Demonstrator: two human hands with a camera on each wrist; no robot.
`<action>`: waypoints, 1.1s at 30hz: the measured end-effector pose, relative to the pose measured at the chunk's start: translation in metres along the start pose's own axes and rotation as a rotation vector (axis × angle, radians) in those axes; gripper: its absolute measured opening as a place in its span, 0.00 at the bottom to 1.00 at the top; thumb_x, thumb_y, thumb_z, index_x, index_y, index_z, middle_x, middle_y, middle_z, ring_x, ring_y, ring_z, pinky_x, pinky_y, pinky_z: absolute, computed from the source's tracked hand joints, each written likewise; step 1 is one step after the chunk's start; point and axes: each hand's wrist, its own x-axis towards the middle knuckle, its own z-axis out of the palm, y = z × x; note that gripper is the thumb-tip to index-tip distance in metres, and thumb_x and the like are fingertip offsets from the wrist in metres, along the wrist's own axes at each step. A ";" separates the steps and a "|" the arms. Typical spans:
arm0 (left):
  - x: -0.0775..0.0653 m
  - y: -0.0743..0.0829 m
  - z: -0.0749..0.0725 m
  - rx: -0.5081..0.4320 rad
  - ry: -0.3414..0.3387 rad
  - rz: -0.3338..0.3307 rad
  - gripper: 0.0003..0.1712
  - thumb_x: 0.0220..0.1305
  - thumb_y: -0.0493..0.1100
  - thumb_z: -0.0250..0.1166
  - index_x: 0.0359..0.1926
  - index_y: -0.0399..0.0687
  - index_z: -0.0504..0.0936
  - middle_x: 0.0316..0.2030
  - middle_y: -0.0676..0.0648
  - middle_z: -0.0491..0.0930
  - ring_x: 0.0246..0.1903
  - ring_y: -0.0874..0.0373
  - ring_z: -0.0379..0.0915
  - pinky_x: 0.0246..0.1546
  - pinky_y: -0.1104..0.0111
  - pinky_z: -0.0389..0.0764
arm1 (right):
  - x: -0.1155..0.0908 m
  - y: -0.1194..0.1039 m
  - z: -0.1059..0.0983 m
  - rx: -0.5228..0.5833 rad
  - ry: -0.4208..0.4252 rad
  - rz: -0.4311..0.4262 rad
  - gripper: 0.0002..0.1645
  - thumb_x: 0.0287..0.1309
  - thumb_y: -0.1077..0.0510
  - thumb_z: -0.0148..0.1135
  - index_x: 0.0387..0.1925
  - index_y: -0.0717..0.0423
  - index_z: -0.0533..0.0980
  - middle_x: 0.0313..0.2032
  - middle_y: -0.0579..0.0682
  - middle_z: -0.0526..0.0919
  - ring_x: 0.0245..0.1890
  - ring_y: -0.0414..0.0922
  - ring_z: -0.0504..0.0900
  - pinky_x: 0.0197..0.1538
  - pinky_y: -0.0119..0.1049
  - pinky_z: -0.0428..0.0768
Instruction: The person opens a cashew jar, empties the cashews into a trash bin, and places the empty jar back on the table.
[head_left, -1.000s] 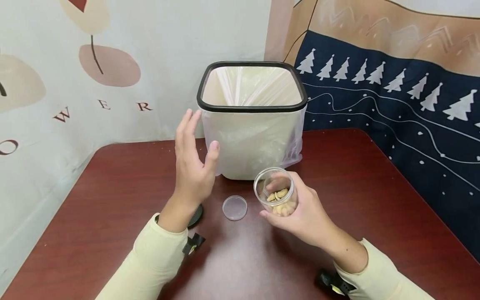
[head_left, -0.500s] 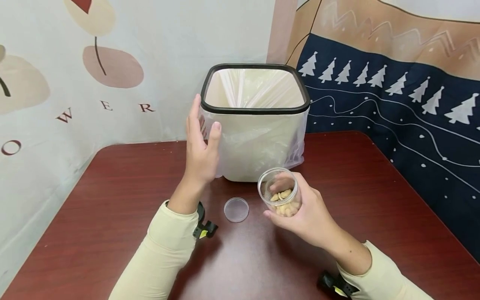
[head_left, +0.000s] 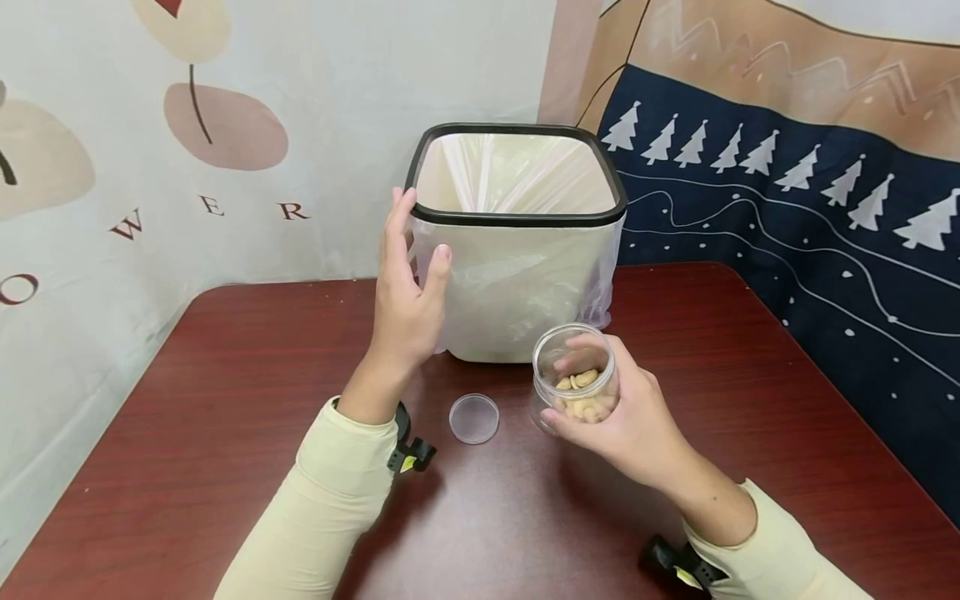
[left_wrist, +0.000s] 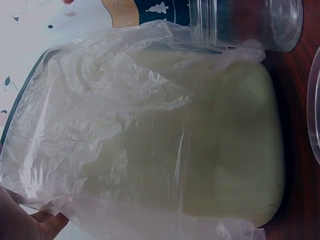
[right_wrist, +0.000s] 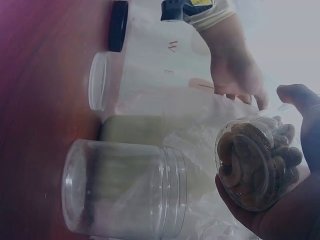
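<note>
My right hand (head_left: 637, 408) grips a clear jar (head_left: 551, 371) of pale nuts (head_left: 588, 404), its mouth tilted toward the head camera. In the right wrist view the nuts (right_wrist: 250, 160) look curved, like cashews. Beneath and behind it a second clear jar (right_wrist: 125, 190) stands upright on the table, mostly hidden in the head view. My left hand (head_left: 408, 304) is raised with straight fingers at the left side of a cream bin (head_left: 517, 292). In the left wrist view its fingers (left_wrist: 50, 225) lie against the edge of the plastic bag (left_wrist: 100, 95) lining the bin.
A clear disc-shaped lid (head_left: 474, 418) lies on the red-brown table (head_left: 225, 417) in front of the bin. A dark round lid (right_wrist: 118, 25) lies beside it, mostly behind my left wrist. The bin's black rim (head_left: 517, 220) faces up. Printed cloths (head_left: 322, 100) hang behind the table.
My left hand has moved up and right to the bin's side. My right hand has shifted slightly right with the jar of nuts, and part of the second jar now shows beside it.
</note>
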 end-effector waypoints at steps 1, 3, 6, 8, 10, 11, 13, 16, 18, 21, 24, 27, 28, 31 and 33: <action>-0.001 0.005 -0.001 -0.003 -0.003 -0.008 0.34 0.72 0.38 0.52 0.76 0.44 0.55 0.79 0.45 0.47 0.77 0.59 0.47 0.73 0.54 0.60 | 0.000 0.000 0.000 -0.001 0.002 0.003 0.42 0.37 0.60 0.83 0.56 0.52 0.70 0.43 0.43 0.84 0.46 0.37 0.82 0.50 0.25 0.77; -0.003 0.012 -0.002 -0.011 -0.009 -0.022 0.34 0.72 0.37 0.51 0.76 0.42 0.55 0.79 0.45 0.48 0.77 0.57 0.49 0.72 0.53 0.61 | 0.000 0.000 -0.001 0.000 0.006 0.006 0.42 0.37 0.61 0.83 0.56 0.53 0.70 0.43 0.43 0.84 0.46 0.37 0.82 0.50 0.24 0.76; -0.002 0.015 -0.001 -0.004 -0.014 -0.012 0.34 0.71 0.36 0.50 0.75 0.41 0.56 0.79 0.44 0.49 0.77 0.58 0.48 0.72 0.53 0.62 | 0.000 0.001 -0.004 0.002 0.017 0.014 0.42 0.37 0.62 0.83 0.56 0.54 0.70 0.43 0.43 0.84 0.46 0.37 0.82 0.49 0.22 0.76; -0.001 0.008 0.000 0.010 -0.010 0.002 0.34 0.70 0.36 0.51 0.76 0.44 0.56 0.79 0.46 0.49 0.77 0.61 0.47 0.72 0.54 0.62 | 0.001 0.002 -0.005 0.003 0.026 0.019 0.43 0.37 0.63 0.83 0.56 0.54 0.70 0.43 0.44 0.84 0.46 0.37 0.82 0.48 0.21 0.76; 0.000 -0.002 0.001 0.027 -0.004 0.019 0.35 0.70 0.37 0.52 0.76 0.47 0.56 0.79 0.49 0.50 0.77 0.64 0.45 0.72 0.57 0.62 | 0.002 0.002 -0.007 0.008 0.035 0.018 0.43 0.37 0.64 0.82 0.56 0.54 0.69 0.43 0.45 0.84 0.46 0.38 0.82 0.48 0.21 0.77; 0.001 -0.008 0.001 0.033 -0.002 0.022 0.35 0.70 0.38 0.52 0.76 0.49 0.56 0.79 0.51 0.50 0.77 0.66 0.45 0.72 0.58 0.62 | 0.002 0.002 -0.007 0.012 0.038 0.017 0.43 0.37 0.64 0.82 0.56 0.55 0.69 0.43 0.46 0.85 0.46 0.38 0.82 0.48 0.21 0.77; 0.001 -0.018 0.001 0.046 0.006 0.035 0.36 0.70 0.39 0.52 0.77 0.54 0.56 0.79 0.54 0.49 0.77 0.68 0.45 0.71 0.60 0.62 | 0.003 0.001 -0.008 0.022 0.040 0.016 0.43 0.37 0.65 0.82 0.57 0.56 0.69 0.43 0.48 0.85 0.46 0.38 0.82 0.47 0.21 0.78; 0.000 -0.015 0.000 0.047 0.012 0.042 0.36 0.69 0.40 0.52 0.77 0.53 0.56 0.79 0.53 0.50 0.77 0.67 0.45 0.72 0.60 0.61 | 0.005 0.001 -0.011 0.039 0.047 0.022 0.44 0.37 0.67 0.82 0.57 0.58 0.69 0.43 0.49 0.84 0.46 0.39 0.82 0.46 0.21 0.79; 0.000 -0.006 0.000 0.042 0.010 0.038 0.36 0.69 0.38 0.52 0.76 0.49 0.56 0.79 0.50 0.50 0.77 0.65 0.46 0.72 0.58 0.61 | 0.006 0.002 -0.013 0.043 0.056 0.024 0.44 0.37 0.68 0.81 0.57 0.58 0.69 0.43 0.48 0.84 0.46 0.39 0.82 0.46 0.21 0.79; -0.003 0.008 -0.003 0.022 0.001 0.000 0.35 0.69 0.35 0.51 0.76 0.44 0.56 0.78 0.45 0.50 0.77 0.61 0.47 0.70 0.52 0.63 | 0.007 0.002 -0.013 0.048 0.056 0.034 0.43 0.37 0.69 0.81 0.57 0.57 0.69 0.43 0.47 0.84 0.46 0.39 0.82 0.45 0.21 0.79; -0.003 0.006 -0.003 0.027 -0.002 -0.016 0.36 0.68 0.35 0.51 0.76 0.46 0.56 0.79 0.47 0.50 0.76 0.59 0.50 0.69 0.51 0.65 | 0.007 0.002 -0.014 0.053 0.055 0.035 0.43 0.37 0.69 0.80 0.57 0.56 0.68 0.44 0.46 0.84 0.47 0.39 0.81 0.45 0.21 0.79; -0.002 -0.007 0.000 0.048 0.009 0.010 0.37 0.67 0.35 0.53 0.76 0.48 0.56 0.79 0.49 0.50 0.77 0.61 0.49 0.69 0.54 0.64 | 0.007 0.003 -0.016 0.049 0.060 0.039 0.44 0.37 0.69 0.81 0.57 0.57 0.68 0.44 0.46 0.83 0.48 0.39 0.81 0.45 0.21 0.79; -0.001 -0.012 0.000 0.057 0.013 0.021 0.38 0.67 0.35 0.53 0.77 0.50 0.56 0.79 0.50 0.50 0.77 0.62 0.49 0.69 0.55 0.64 | 0.007 0.003 -0.016 0.050 0.061 0.040 0.44 0.37 0.69 0.81 0.58 0.57 0.68 0.44 0.45 0.83 0.48 0.39 0.81 0.45 0.21 0.79; 0.001 -0.018 0.000 0.069 0.021 0.045 0.39 0.66 0.36 0.54 0.77 0.55 0.56 0.78 0.55 0.50 0.76 0.66 0.48 0.68 0.57 0.66 | 0.007 0.003 -0.017 0.055 0.062 0.042 0.44 0.37 0.69 0.81 0.58 0.57 0.68 0.44 0.45 0.83 0.48 0.39 0.81 0.46 0.21 0.79; 0.001 -0.019 0.000 0.066 0.020 0.046 0.39 0.66 0.36 0.54 0.77 0.58 0.56 0.78 0.57 0.50 0.76 0.67 0.49 0.67 0.57 0.67 | 0.007 0.003 -0.017 0.054 0.061 0.043 0.44 0.38 0.69 0.81 0.58 0.57 0.68 0.44 0.44 0.83 0.48 0.39 0.81 0.46 0.21 0.79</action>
